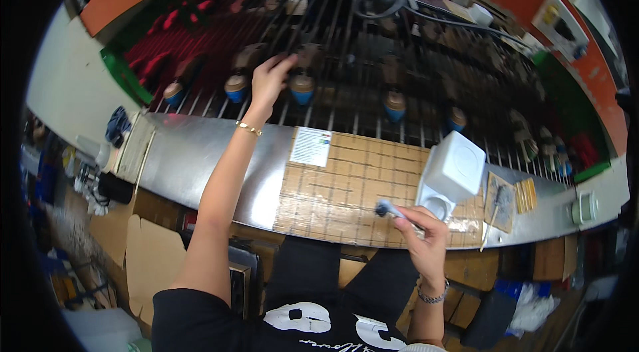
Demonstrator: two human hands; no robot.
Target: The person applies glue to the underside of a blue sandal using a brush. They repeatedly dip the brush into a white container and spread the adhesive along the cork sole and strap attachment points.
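My left hand (pixel 270 79) reaches out over the metal bars of a conveyor rack. Its fingers are stretched out and a little bent beside a brown shoe-shaped piece (pixel 309 55) with a blue and tan end; whether they touch it I cannot tell. Close by on the left lies a similar blue-ended piece (pixel 235 88). In my right hand (pixel 426 235) is a small brush (pixel 386 207) with dark bristles, held over the cardboard sheet (pixel 353 182). Next to this hand stands a white plastic container (pixel 459 162) with a round cup-like opening at its near end.
More blue-ended pieces (pixel 394 107) lie along the bars (pixel 356 124). A printed card (pixel 311 146) rests on the cardboard. To the right are a dark-stained pad (pixel 500 202) with a thin stick and some yellow strips (pixel 526 195). A cable (pixel 466 22) hangs across the far side.
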